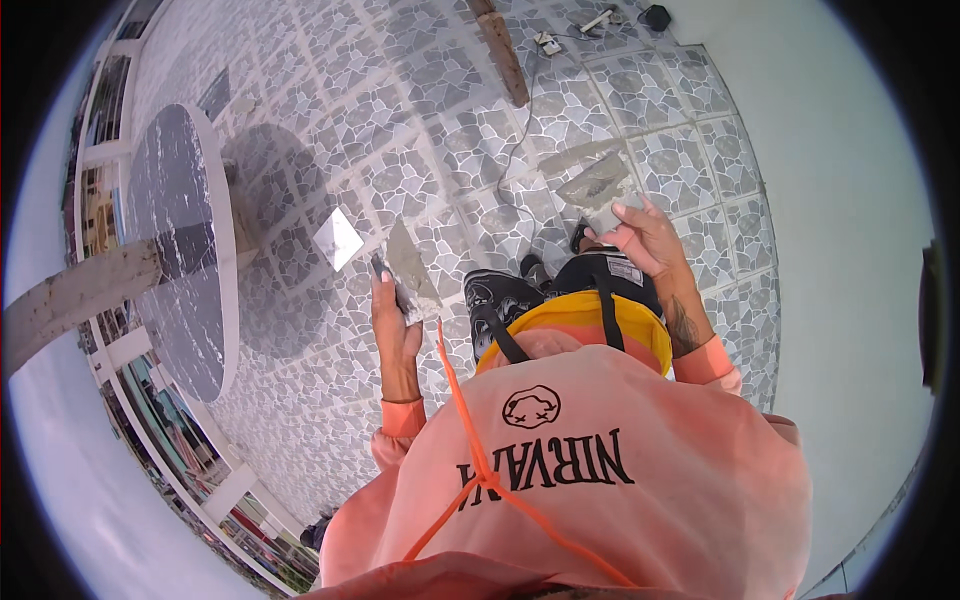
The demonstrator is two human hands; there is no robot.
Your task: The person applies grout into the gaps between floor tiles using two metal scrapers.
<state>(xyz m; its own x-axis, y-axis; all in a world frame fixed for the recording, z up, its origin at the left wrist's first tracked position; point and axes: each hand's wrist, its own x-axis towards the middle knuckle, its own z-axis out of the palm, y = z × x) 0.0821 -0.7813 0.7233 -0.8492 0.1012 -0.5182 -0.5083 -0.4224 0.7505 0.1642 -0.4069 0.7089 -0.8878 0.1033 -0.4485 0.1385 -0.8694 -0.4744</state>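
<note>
My left hand [393,318] grips the handle of a putty knife [411,272] whose flat blade is coated with grey plaster and points up and away. My right hand [640,238] is closed on a second flat scraper [598,188], also smeared with grey plaster, held out over the floor. Both forearms wear pink sleeves, and the two tools are held apart from each other. Between my arms hangs a yellow bucket [573,322] with black straps. An orange cord [480,440] runs down my pink shirt.
Far below lies a grey stone-patterned tile floor [420,150]. A round dark marble table [180,250] stands at the left, with a small white square piece [338,238] near it. A wooden plank [503,55] and a thin cable [525,120] lie farther off. A pale wall [850,250] rises at the right.
</note>
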